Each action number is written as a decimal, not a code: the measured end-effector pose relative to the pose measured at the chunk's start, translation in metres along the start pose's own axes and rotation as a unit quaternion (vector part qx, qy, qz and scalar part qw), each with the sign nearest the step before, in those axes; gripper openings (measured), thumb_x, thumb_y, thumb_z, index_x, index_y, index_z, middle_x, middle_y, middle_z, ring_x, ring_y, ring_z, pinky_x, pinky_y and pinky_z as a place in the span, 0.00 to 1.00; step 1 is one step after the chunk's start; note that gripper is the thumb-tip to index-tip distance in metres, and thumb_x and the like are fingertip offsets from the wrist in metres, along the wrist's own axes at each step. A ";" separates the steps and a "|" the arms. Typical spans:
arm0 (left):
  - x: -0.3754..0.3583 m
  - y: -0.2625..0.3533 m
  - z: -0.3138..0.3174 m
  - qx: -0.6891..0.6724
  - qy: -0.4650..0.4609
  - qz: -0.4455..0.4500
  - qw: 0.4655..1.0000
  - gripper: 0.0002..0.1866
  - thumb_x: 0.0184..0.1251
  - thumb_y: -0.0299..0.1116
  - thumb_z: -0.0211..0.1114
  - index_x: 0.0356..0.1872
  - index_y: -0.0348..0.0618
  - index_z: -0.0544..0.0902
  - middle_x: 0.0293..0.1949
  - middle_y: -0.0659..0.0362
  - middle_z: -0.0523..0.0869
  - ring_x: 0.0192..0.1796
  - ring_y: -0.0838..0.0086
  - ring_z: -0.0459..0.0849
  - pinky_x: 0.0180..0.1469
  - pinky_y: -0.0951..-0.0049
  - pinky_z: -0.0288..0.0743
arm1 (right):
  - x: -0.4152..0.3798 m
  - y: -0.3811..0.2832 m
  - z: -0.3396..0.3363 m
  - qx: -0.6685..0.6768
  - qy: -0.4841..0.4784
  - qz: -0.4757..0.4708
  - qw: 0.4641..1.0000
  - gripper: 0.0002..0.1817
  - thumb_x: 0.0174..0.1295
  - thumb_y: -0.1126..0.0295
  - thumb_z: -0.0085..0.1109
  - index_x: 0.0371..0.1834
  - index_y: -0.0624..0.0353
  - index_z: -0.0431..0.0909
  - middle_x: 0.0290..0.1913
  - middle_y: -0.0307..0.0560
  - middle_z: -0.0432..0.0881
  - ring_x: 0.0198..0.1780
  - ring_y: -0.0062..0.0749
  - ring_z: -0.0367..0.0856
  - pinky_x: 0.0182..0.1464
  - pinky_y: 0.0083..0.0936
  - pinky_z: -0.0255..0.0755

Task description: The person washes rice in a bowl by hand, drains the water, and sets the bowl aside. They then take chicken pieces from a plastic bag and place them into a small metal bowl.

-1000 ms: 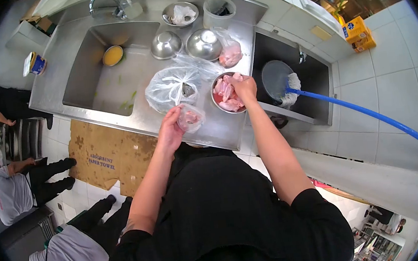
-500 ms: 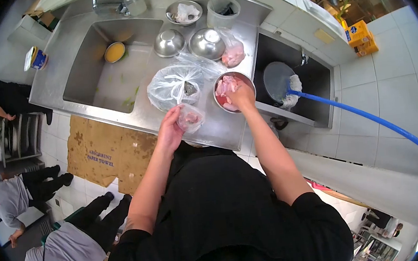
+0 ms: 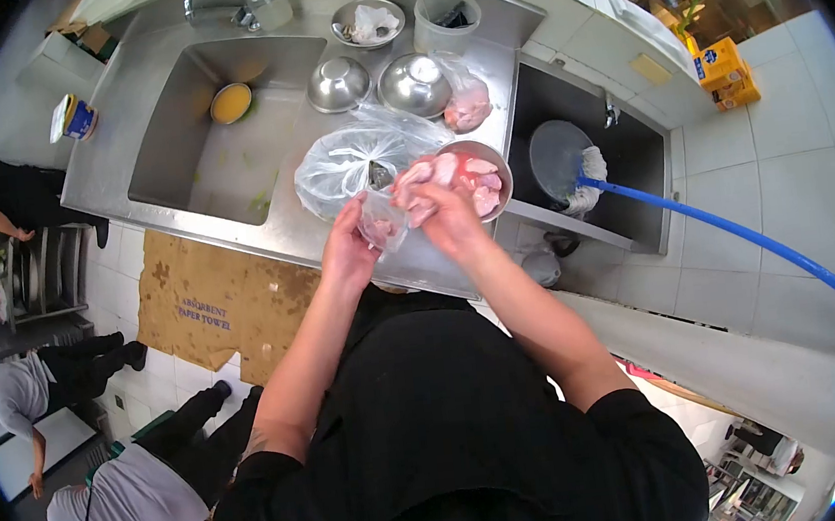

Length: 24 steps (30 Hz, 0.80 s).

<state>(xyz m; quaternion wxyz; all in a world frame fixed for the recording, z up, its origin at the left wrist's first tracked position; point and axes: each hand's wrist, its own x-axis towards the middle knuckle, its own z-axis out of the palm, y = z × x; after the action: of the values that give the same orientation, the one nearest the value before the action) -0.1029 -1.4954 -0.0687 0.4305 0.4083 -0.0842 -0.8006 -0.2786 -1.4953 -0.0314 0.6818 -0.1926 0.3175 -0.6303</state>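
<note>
My left hand (image 3: 350, 252) grips the edge of a small clear plastic bag (image 3: 384, 229) with some pink raw meat inside. Close beside it, my right hand (image 3: 446, 220) holds pieces of raw meat (image 3: 416, 182) at the bag's mouth. Just right of my right hand stands a metal bowl (image 3: 503, 164) with more raw meat pieces (image 3: 482, 186) in reddish liquid. Behind the small bag lies a larger knotted clear plastic bag (image 3: 338, 163), its contents partly hidden. A tied bag of raw meat (image 3: 467, 110) rests behind the bowl.
Two upturned metal bowls (image 3: 338, 85) stand behind the bags, near a white tub (image 3: 446, 21). At left is a sink (image 3: 228, 168) with a bowl of yellow liquid (image 3: 231, 103). A blue hose (image 3: 727, 241) runs from the right basin. Several people in grey shirts (image 3: 130, 509) work at left.
My right hand has lifted meat pieces out of the metal bowl and moved left to the small bag. My left hand stays nearly in place with the bag.
</note>
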 end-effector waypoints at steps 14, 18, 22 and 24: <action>-0.017 0.006 0.013 0.014 0.097 0.007 0.995 0.18 0.79 0.46 0.55 0.65 0.61 0.76 0.53 0.67 0.81 0.57 0.75 0.78 0.57 0.63 0.69 | 0.005 0.041 0.000 -0.097 -0.050 0.035 0.993 0.10 0.64 0.76 0.57 0.48 0.62 0.78 0.51 0.46 0.83 0.54 0.28 0.79 0.57 0.26 0.71; -0.015 0.006 0.008 -0.021 0.081 0.008 0.996 0.16 0.81 0.44 0.55 0.64 0.59 0.76 0.51 0.64 0.83 0.53 0.71 0.82 0.55 0.65 0.73 | 0.006 0.024 -0.011 -0.192 -0.086 0.017 0.978 0.13 0.65 0.75 0.57 0.52 0.61 0.78 0.52 0.44 0.82 0.58 0.29 0.78 0.60 0.28 0.71; -0.022 0.003 0.005 -0.021 0.041 0.022 0.999 0.16 0.80 0.43 0.57 0.63 0.56 0.75 0.51 0.61 0.84 0.51 0.70 0.84 0.53 0.67 0.75 | 0.032 -0.038 -0.084 -0.595 0.015 -0.121 0.794 0.13 0.61 0.74 0.59 0.50 0.58 0.81 0.47 0.49 0.86 0.50 0.41 0.86 0.54 0.37 0.77; -0.023 0.002 0.006 -0.020 0.036 0.009 0.999 0.17 0.80 0.43 0.58 0.62 0.51 0.75 0.50 0.60 0.84 0.50 0.70 0.86 0.52 0.68 0.76 | 0.037 -0.074 -0.099 -0.728 0.027 -0.125 0.674 0.15 0.60 0.73 0.62 0.51 0.57 0.82 0.46 0.53 0.87 0.48 0.47 0.86 0.51 0.39 0.79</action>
<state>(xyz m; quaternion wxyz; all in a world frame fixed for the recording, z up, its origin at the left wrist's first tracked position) -0.0997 -1.4807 -0.0505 0.4488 0.4270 -0.0565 -0.7830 -0.3996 -1.5279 -0.0615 0.2322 -0.6485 0.6669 -0.2840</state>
